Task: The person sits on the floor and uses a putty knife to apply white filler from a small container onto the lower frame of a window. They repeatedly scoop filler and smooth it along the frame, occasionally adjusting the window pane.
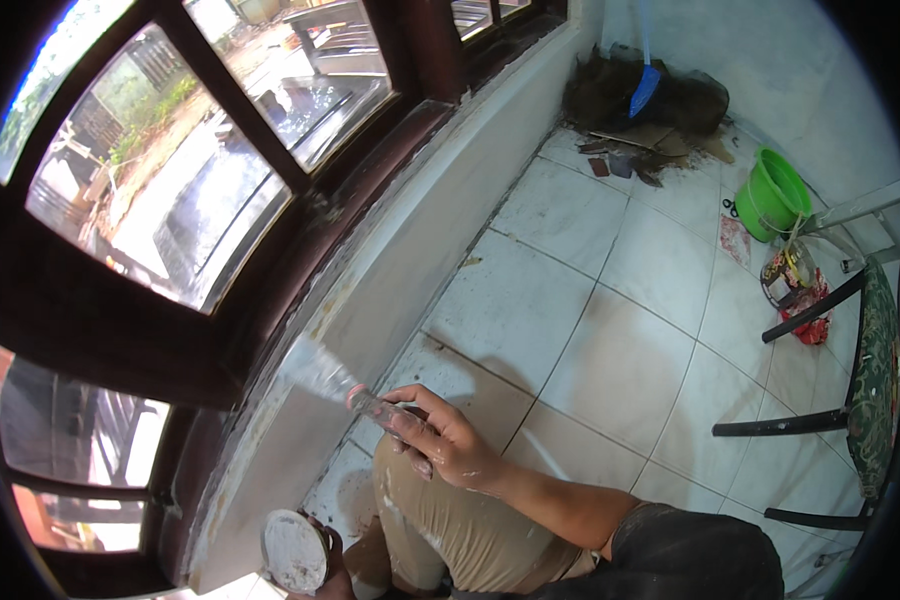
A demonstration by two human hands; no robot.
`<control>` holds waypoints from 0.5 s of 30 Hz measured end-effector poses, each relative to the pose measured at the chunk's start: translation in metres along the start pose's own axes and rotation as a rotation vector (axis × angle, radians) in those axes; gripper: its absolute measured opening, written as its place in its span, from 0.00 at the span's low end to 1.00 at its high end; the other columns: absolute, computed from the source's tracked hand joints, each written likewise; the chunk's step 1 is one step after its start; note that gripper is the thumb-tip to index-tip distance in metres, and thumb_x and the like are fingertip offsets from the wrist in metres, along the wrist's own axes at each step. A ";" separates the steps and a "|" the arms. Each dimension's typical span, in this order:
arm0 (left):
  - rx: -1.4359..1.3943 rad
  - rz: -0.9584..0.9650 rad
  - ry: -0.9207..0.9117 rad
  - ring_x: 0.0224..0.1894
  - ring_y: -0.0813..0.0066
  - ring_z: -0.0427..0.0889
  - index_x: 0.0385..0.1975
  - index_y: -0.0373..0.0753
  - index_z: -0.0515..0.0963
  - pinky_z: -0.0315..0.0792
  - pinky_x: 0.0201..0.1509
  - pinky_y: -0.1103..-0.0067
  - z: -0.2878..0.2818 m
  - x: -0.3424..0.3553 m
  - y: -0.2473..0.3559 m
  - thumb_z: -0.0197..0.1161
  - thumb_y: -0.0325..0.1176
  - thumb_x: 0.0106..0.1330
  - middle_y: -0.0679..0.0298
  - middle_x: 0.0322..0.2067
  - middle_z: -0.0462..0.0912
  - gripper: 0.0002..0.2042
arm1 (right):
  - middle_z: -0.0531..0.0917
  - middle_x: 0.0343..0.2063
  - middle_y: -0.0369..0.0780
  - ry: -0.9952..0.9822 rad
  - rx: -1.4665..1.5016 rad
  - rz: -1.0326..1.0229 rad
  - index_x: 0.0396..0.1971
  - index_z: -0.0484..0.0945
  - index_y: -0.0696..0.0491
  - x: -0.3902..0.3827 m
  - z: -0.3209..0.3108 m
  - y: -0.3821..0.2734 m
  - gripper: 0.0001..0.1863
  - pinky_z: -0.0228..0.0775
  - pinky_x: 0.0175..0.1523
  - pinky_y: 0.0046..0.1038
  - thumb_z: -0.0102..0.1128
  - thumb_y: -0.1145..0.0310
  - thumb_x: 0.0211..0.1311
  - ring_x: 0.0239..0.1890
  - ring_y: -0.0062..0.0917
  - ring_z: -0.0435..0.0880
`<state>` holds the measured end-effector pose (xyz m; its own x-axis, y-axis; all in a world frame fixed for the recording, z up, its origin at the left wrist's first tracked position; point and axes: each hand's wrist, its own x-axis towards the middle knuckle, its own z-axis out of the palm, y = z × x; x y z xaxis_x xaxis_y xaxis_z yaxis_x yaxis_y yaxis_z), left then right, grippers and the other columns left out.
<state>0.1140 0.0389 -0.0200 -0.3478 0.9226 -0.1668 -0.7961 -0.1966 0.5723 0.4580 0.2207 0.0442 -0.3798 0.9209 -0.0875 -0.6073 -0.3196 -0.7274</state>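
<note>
My right hand (448,440) is closed round the dark, smeared handle of a putty knife (378,407). Its wide blade lies at the top of the white ledge (360,285) below the window, and looks blurred and pale with white paste. Low in the picture, my left hand (336,572) grips a round tub (295,552) by its side. White putty fills the tub, with an uneven surface. Most of the left fingers are hidden behind the tub. White specks of paste dot my right hand and my trouser knee (410,500).
A dark wooden window frame (240,330) with glass panes runs along the left. Across the tiled floor (610,340) stand a green bucket (773,195), a chair with a patterned seat (873,380) and a red plastic bag (808,310). Dark debris (660,145) lies in the far corner beside a blue brush (645,92).
</note>
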 end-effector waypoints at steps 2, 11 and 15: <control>-0.181 -0.093 0.113 0.83 0.40 0.65 0.87 0.45 0.62 0.60 0.82 0.40 0.017 0.009 -0.012 0.61 0.70 0.72 0.46 0.85 0.64 0.49 | 0.81 0.39 0.35 0.111 -0.027 -0.086 0.72 0.67 0.55 -0.001 -0.019 0.013 0.24 0.65 0.28 0.20 0.62 0.60 0.90 0.26 0.09 0.72; -0.185 -0.097 0.173 0.86 0.36 0.59 0.85 0.47 0.67 0.57 0.82 0.31 0.049 0.020 -0.024 0.65 0.68 0.64 0.50 0.85 0.66 0.50 | 0.77 0.39 0.36 0.194 -0.543 -0.581 0.69 0.65 0.58 -0.018 -0.041 0.056 0.22 0.72 0.45 0.28 0.62 0.71 0.85 0.36 0.20 0.74; -0.230 -0.087 0.081 0.83 0.32 0.62 0.84 0.43 0.68 0.59 0.81 0.33 0.067 0.027 -0.038 0.76 0.66 0.47 0.43 0.82 0.68 0.60 | 0.77 0.36 0.35 0.167 -0.571 -0.589 0.67 0.67 0.58 -0.021 -0.052 0.052 0.22 0.71 0.42 0.27 0.65 0.71 0.83 0.34 0.17 0.73</control>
<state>0.1677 0.0936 0.0072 -0.3038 0.9118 -0.2763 -0.9133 -0.1961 0.3571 0.4713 0.1963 -0.0272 0.0250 0.9372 0.3480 -0.2099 0.3453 -0.9147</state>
